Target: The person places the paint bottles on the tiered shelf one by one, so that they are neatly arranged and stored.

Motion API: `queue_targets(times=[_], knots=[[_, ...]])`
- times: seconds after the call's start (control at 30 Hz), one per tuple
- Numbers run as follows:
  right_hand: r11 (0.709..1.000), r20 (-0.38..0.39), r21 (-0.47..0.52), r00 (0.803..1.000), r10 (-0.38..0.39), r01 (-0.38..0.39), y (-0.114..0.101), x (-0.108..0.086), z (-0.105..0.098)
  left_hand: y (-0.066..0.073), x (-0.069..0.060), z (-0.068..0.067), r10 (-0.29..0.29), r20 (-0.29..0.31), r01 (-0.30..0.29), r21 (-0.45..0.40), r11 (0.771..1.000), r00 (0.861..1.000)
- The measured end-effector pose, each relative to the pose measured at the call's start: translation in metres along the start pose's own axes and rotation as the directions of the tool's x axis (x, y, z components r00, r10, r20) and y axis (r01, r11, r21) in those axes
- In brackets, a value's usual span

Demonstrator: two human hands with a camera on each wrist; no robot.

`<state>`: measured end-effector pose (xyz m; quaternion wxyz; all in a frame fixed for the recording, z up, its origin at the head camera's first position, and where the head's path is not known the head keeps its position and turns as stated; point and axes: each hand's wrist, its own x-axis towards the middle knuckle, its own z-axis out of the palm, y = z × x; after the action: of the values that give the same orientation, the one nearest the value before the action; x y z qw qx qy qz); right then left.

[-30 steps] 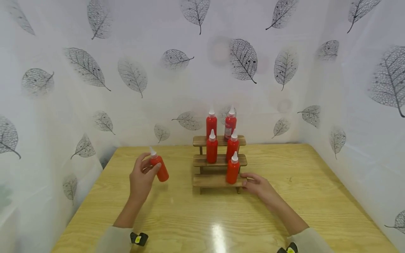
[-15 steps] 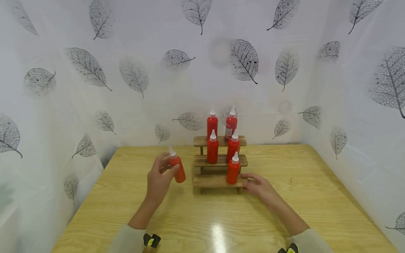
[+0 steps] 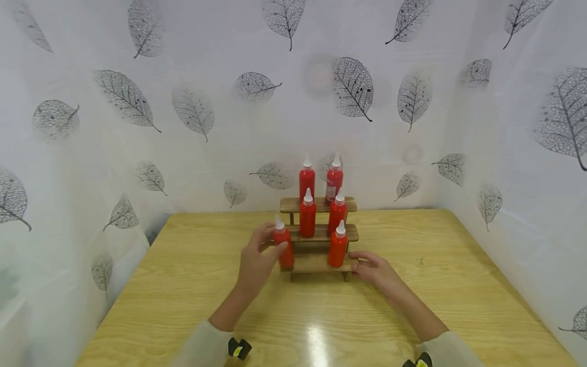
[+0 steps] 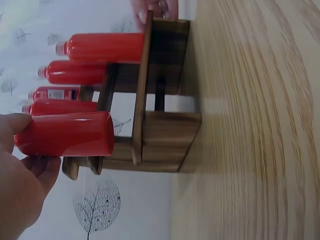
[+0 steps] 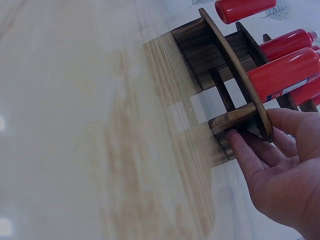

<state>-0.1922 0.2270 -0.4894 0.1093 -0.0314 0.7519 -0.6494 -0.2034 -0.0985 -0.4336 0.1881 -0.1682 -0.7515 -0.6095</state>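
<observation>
My left hand (image 3: 256,262) holds a red squeeze bottle (image 3: 286,256) with a white pointed cap, thumb on one side and fingers on the other. This bottle is slightly tilted, at the left end of the lowest step of a three-step wooden rack (image 3: 311,263). In the left wrist view, the base of the held bottle (image 4: 70,135) is apart from that step. My right hand (image 3: 379,277) grips the right end of the lowest step; in the right wrist view its fingers (image 5: 244,150) reach under the board. Another red bottle (image 3: 337,252) stands on this step's right side.
Two red bottles stand on the middle step, left (image 3: 307,219) and right (image 3: 336,216). Two more are on the top step, left (image 3: 306,181) and right (image 3: 334,179). The wooden table (image 3: 206,306) meets a leaf-patterned curtain (image 3: 220,163) at the back and sides.
My left hand has carried its bottle rightward, from above the left part of the table to the lowest step's left end. My right hand has stayed at the rack.
</observation>
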Motion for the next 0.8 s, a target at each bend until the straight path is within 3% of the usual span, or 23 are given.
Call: queue_targets(times=[0.17, 0.5, 0.8], knots=[[1.0, 0.004, 0.015, 1.0, 0.004, -0.004, 0.001, -0.001, 0.001, 0.0, -0.001, 0.013, 0.042, 0.044, -0.042, 0.003, 0.999, 0.998], [1.0, -0.001, 0.01, 1.0, 0.014, -0.014, -0.002, -0.003, 0.002, 0.0, -0.004, 0.031, 0.008, 0.11, -0.006, -0.018, 1.0, 0.994], [1.0, -0.004, 0.011, 1.0, 0.013, -0.013, -0.001, -0.002, 0.003, -0.002, -0.004, 0.04, 0.006, 0.13, -0.013, 0.051, 0.999, 0.992]])
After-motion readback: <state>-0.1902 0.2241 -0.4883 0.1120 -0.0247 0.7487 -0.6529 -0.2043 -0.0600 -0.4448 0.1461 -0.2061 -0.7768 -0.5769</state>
